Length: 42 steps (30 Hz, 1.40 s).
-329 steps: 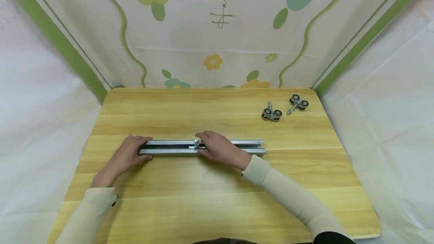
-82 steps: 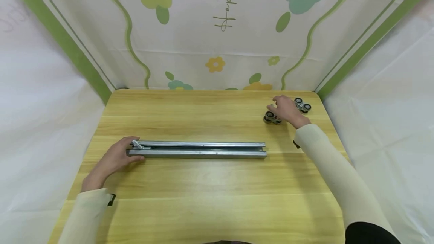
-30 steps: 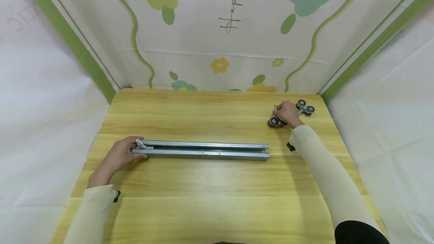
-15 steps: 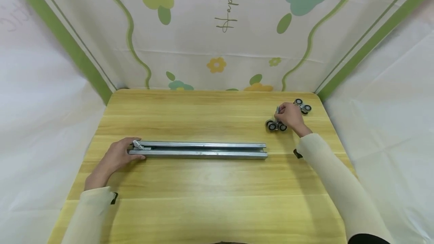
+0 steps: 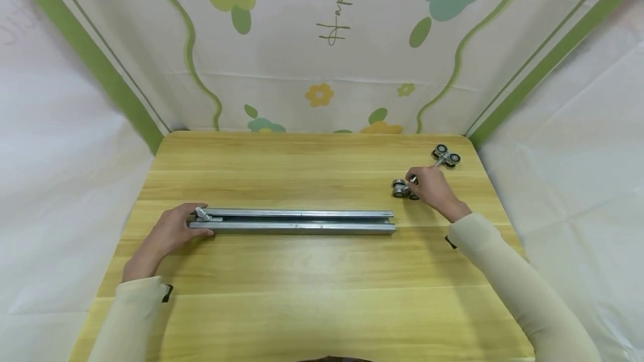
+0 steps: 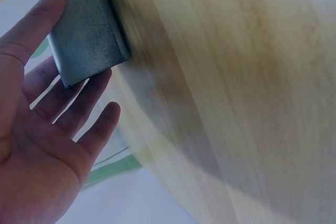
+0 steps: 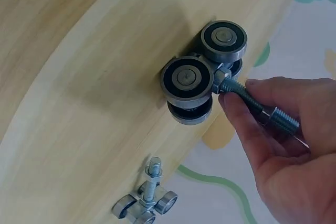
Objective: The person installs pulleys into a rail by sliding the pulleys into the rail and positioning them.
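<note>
A long silver metal rail with a slot along its top [image 5: 302, 229] lies across the table. My left hand [image 5: 165, 239] grips its left end, thumb on the near side and fingers behind. In the left wrist view the thumb presses the rail's side wall [image 6: 86, 32]. The bolt of a roller trolley [image 5: 203, 214] sticks up from the slot beside that hand. Beyond the rail's right end, my right hand [image 5: 435, 190] pinches a second trolley by its threaded bolt. In the right wrist view this trolley's black-and-silver wheels [image 7: 186, 80] show close to the table, tilted.
A third roller trolley [image 5: 446, 156] lies near the table's back right corner, just behind the right hand. The wooden table [image 5: 312, 295] has rounded corners. A white flowered cloth [image 5: 282, 43] hangs at the back, with white sheets at both sides.
The trolley in the rail has moved from mid-rail to the left end. My right hand left it, reached the loose trolleys, took one by the bolt and tipped it, drawing it slightly nearer.
</note>
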{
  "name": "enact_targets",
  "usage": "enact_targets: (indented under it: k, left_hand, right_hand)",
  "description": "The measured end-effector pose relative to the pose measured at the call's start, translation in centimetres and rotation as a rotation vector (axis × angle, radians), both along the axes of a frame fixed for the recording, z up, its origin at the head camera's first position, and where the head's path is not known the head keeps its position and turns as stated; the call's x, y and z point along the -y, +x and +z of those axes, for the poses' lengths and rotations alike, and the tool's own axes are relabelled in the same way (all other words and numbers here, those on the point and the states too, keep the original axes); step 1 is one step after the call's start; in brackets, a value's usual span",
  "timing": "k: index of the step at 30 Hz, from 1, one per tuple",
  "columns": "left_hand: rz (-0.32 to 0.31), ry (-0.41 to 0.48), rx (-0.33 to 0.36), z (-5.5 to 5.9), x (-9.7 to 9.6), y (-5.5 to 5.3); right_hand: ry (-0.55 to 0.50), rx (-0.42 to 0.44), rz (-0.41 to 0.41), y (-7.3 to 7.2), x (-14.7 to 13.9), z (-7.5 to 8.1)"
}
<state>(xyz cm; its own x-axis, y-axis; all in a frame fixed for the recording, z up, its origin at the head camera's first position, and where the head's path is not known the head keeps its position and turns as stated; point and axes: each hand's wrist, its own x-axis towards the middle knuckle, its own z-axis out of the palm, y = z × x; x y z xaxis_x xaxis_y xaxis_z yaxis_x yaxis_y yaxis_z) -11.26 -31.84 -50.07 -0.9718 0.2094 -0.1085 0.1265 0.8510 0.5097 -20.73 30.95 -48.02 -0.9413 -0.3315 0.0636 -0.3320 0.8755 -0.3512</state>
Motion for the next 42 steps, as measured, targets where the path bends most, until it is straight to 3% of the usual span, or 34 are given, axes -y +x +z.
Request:
enact_targets:
  k: [9,28,42]
  left_hand:
    - [-0.002,-0.001,0.004,0.0,0.0,0.1]
    - [0.009,0.001,-0.003,0.0,0.0,0.2]
    - [0.012,0.013,-0.029,-0.2,0.0,0.2]
  right_hand:
    - [0.065,0.007,0.011,-0.2,0.1,0.2]
    - [0.093,0.023,0.007,-0.4,0.1,1.0]
    - [0.124,-0.021,0.041,0.2,-0.3,1.3]
